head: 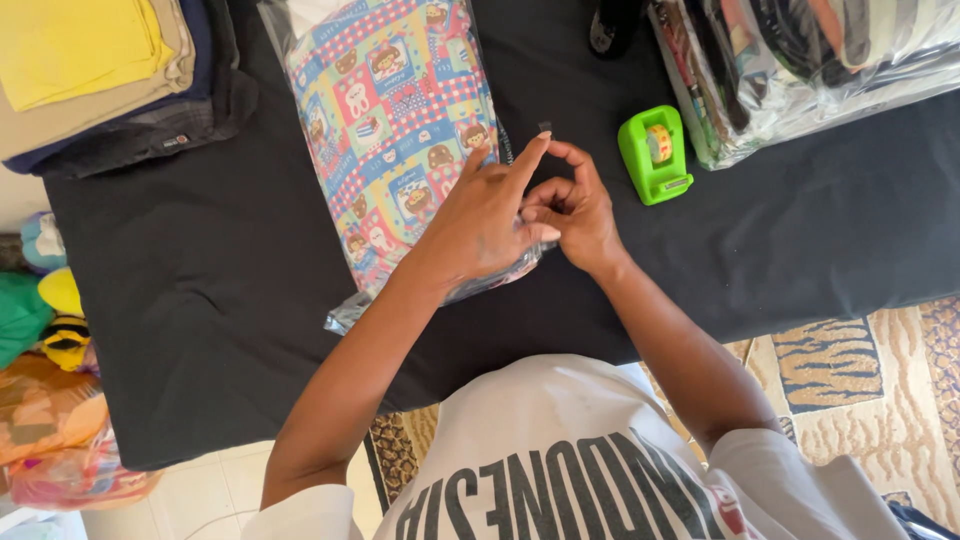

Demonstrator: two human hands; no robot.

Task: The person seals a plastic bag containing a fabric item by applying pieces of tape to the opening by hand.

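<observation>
Your left hand (480, 215) presses flat on the bagged patchwork fabric (395, 110), mid-table on the black cloth (200, 280). Right hand (575, 210) fingers are pinched together at the bag's edge w/ sth small, can't tell what. Plastic's slick: it could slide or crease if pressure eases.

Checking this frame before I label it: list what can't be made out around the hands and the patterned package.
Head view only:
- Package edge under the left hand: covered by it.
- Small dark item at the left fingertip: too small to identify.
- Right hand grip: its curled fingers hide it.
- Patterned package top: cut off by the frame edge.
</observation>
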